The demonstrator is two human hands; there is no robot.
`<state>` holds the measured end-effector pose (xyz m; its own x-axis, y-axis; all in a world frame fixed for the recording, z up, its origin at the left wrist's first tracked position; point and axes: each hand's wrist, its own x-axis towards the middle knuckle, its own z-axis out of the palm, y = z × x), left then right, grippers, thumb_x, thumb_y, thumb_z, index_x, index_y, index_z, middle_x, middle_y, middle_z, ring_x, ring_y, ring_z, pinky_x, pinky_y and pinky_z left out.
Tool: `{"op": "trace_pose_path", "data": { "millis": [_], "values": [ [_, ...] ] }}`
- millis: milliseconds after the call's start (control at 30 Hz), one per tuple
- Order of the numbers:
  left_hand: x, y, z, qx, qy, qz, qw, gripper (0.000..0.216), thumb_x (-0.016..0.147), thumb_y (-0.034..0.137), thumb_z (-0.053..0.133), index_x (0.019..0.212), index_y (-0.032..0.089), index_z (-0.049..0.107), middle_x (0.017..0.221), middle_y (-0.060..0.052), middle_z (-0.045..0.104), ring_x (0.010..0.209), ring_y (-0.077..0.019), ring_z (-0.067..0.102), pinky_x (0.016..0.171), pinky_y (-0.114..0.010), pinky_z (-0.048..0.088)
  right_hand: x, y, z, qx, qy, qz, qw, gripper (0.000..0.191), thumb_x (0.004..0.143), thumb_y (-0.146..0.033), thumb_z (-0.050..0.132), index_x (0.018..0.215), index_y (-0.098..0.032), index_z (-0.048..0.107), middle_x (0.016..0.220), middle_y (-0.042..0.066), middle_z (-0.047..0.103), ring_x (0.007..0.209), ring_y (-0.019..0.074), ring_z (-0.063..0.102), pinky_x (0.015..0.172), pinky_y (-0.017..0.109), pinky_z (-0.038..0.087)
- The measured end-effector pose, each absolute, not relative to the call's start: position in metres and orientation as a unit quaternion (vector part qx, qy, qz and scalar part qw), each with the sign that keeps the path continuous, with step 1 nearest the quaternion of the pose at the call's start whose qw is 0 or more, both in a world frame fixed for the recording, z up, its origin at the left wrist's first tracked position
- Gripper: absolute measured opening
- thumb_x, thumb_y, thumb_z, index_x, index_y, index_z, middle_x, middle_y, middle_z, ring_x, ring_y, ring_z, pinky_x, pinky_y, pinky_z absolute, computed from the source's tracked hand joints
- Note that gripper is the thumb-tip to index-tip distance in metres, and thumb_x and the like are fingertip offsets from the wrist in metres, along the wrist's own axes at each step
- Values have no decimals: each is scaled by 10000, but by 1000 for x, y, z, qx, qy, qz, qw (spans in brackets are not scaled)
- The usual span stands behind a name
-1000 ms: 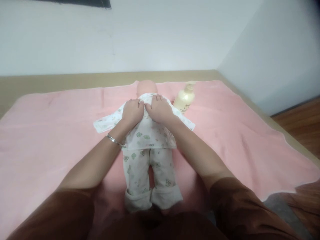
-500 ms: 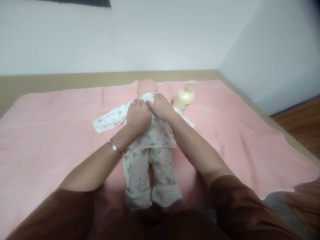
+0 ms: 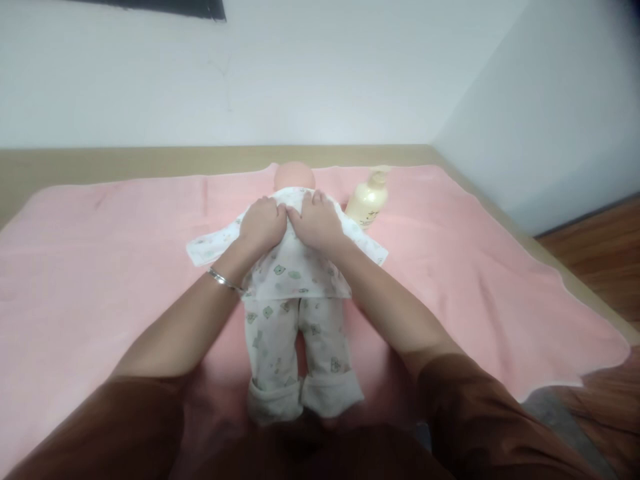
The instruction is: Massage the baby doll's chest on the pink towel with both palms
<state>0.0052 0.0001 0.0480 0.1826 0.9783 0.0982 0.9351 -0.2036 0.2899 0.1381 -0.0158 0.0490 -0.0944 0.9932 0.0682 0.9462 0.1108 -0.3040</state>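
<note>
A baby doll (image 3: 295, 175) in a white patterned shirt (image 3: 287, 267) and matching trousers (image 3: 273, 340) with turned-up cuffs lies lengthwise before me. Its bald head points away and shows no face. My left hand (image 3: 264, 225) lies on the left upper part of the shirt, with a silver bracelet (image 3: 223, 279) on that wrist. Over the right upper part rests my right hand (image 3: 317, 223), its fingers slightly spread. Both thumbs point inward, a small gap between them. The hands cover the doll's shoulders, and its sleeves stretch out to either side.
A pale yellow pump bottle (image 3: 369, 200) stands right of the doll's head. Beneath everything is a pink cloth (image 3: 115, 267) on a wooden-coloured surface (image 3: 150, 161). A white wall (image 3: 320, 73) rises behind, another at the right. Brown floor (image 3: 600, 260) shows at far right.
My left hand has slid left, toward the doll's side, and my right hand a little downward. The space between them is wider, so more shirt shows. The doll and bottle stay in place.
</note>
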Motion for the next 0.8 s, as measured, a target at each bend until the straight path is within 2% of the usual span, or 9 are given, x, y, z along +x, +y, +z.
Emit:
{"op": "trace_pose_path", "data": {
  "millis": [100,267,367,433,600,733,800],
  "values": [
    [13,-17,54,786,613,76,23,462,984,215,248,1072,49,670,1111,-253,677,1123,-358,623,996,-478,481,145,-4,44,-677,-716,104,135,754,1030,-542,269,1497,41,372,1597,297,372,1514,380,334,1231,509,266],
    [22,-36,66,842,537,-20,-42,444,919,113,324,1166,-52,653,1107,-314,670,1205,-412,584,1028,-499,444,145,-6,46,-675,-720,91,133,671,1030,-478,286,1423,35,466,1506,295,494,1410,387,461,1161,499,350],
    [20,-31,67,847,531,-17,-20,395,884,87,369,1118,7,678,1086,-271,685,1172,-386,607,1023,-480,454,142,-16,52,-669,-731,70,114,623,1042,-425,260,1347,44,535,1405,298,584,1329,382,531,1139,497,365],
    [16,-23,66,827,561,19,25,350,909,137,370,1038,67,688,1076,-232,691,1120,-357,630,995,-458,478,139,-24,57,-662,-742,53,91,596,1045,-378,252,1314,57,557,1382,311,595,1314,382,541,1130,495,369],
    [7,-6,61,770,615,107,132,356,953,254,301,985,143,638,1103,-187,695,1061,-309,643,927,-420,510,131,-44,64,-643,-763,24,63,579,1043,-298,254,1404,88,491,1495,315,504,1410,374,471,1181,482,322],
    [5,1,56,758,620,134,149,395,972,307,271,1068,142,617,1182,-183,691,1108,-305,628,972,-427,496,134,-43,60,-659,-747,57,73,653,1060,-409,276,1584,-20,287,1627,268,344,1541,388,297,1237,505,246],
    [5,1,55,764,616,131,138,417,977,294,256,1108,127,614,1217,-183,683,1152,-306,613,1009,-434,482,139,-35,56,-662,-740,79,83,689,1057,-463,291,1605,-48,243,1653,268,283,1570,400,222,1246,513,229]
  ]
}}
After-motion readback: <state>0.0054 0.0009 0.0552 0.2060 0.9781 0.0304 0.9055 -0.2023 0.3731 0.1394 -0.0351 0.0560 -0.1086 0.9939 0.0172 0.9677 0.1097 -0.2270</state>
